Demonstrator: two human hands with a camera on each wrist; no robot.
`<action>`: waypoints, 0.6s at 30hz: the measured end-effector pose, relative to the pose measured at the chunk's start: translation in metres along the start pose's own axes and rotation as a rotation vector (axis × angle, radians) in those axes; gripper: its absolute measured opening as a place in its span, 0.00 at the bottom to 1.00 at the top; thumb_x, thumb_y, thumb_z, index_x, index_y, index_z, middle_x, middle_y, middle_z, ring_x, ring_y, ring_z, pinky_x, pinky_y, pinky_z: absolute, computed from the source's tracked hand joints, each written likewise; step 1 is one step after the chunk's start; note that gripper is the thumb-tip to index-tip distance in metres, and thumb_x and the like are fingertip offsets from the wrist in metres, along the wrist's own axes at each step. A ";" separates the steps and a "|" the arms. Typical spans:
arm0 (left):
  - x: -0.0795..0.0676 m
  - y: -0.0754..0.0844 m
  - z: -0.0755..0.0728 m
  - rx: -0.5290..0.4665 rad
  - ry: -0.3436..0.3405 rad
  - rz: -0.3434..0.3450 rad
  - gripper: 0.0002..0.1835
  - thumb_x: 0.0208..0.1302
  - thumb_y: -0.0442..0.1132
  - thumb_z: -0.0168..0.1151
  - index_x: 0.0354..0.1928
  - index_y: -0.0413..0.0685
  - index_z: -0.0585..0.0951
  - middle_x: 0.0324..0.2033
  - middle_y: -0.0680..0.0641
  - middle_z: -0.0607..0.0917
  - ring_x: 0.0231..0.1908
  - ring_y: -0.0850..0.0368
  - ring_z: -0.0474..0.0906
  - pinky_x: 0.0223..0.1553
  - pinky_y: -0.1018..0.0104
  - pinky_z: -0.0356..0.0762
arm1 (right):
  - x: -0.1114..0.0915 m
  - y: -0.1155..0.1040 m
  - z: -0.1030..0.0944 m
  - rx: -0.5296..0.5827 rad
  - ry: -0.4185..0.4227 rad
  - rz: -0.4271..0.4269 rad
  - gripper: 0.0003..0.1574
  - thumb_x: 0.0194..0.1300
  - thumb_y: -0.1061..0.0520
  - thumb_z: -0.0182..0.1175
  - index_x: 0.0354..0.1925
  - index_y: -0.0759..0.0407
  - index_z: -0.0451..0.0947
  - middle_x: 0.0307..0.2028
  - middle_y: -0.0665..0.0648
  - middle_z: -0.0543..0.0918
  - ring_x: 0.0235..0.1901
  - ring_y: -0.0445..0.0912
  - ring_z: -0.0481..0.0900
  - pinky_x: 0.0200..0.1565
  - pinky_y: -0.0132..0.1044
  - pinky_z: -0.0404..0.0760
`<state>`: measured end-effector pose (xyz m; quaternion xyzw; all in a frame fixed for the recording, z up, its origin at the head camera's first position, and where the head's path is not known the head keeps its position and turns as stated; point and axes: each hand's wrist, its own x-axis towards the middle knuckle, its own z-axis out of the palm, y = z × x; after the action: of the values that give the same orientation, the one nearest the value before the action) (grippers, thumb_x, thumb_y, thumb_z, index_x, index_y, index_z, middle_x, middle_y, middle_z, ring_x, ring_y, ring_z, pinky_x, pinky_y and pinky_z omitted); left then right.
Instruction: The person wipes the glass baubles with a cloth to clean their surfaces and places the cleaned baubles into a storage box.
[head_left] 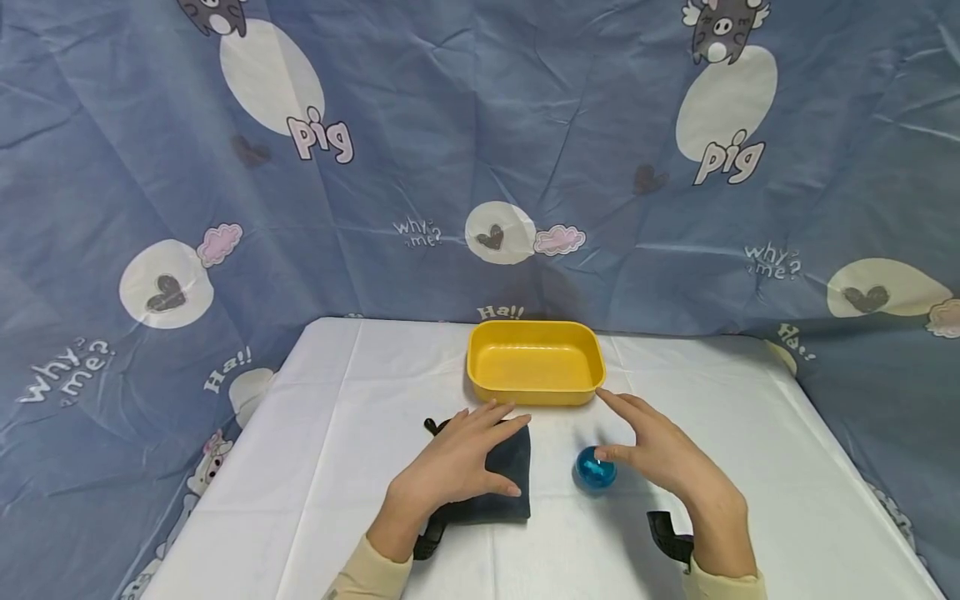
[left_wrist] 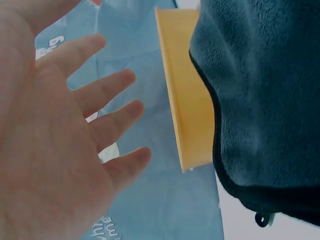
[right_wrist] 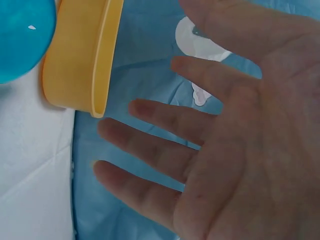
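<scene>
My left hand [head_left: 456,460] hovers above a dark blue, fuzzy cloth piece [head_left: 513,467] with black edging, its fingers spread and nothing in its grasp. A small black loop [left_wrist: 261,219] shows at the cloth's edge in the left wrist view. Over to the right, a shiny blue ball [head_left: 595,473] sits on the white table. Beside and above the ball is my right hand [head_left: 667,454], fingers apart and palm bare; its thumb overlaps the ball in the head view. In the right wrist view the ball [right_wrist: 22,35] is cut off at the corner.
A yellow rectangular tub [head_left: 536,396] stands behind the cloth and ball, near the far edge of the white-covered table [head_left: 360,450]. Blue printed fabric [head_left: 420,150] hangs behind and along the sides. A black wrist strap mount [head_left: 670,537] shows by the right wrist.
</scene>
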<state>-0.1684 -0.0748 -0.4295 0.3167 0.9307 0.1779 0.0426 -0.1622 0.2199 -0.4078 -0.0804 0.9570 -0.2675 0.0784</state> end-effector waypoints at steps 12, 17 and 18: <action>0.003 0.007 0.012 0.104 -0.041 0.035 0.53 0.38 0.69 0.68 0.68 0.78 0.52 0.69 0.53 0.61 0.68 0.55 0.59 0.64 0.48 0.62 | 0.007 -0.003 0.016 0.002 -0.080 0.009 0.54 0.47 0.40 0.70 0.68 0.33 0.54 0.66 0.53 0.63 0.64 0.54 0.64 0.59 0.58 0.67; 0.004 0.012 0.018 0.147 -0.073 0.024 0.52 0.37 0.69 0.68 0.67 0.80 0.54 0.67 0.53 0.64 0.66 0.54 0.62 0.62 0.47 0.65 | 0.008 -0.004 0.020 0.013 -0.138 0.055 0.54 0.45 0.42 0.72 0.68 0.35 0.56 0.67 0.53 0.62 0.65 0.55 0.64 0.57 0.59 0.67; 0.004 0.013 0.020 0.157 -0.078 0.023 0.51 0.36 0.69 0.68 0.66 0.81 0.54 0.66 0.54 0.64 0.65 0.54 0.62 0.62 0.47 0.65 | 0.009 -0.004 0.020 0.012 -0.148 0.062 0.55 0.45 0.42 0.72 0.68 0.36 0.56 0.67 0.54 0.62 0.65 0.55 0.64 0.57 0.59 0.67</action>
<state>-0.1605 -0.0568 -0.4432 0.3362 0.9358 0.0924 0.0519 -0.1662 0.2042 -0.4237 -0.0697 0.9490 -0.2641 0.1574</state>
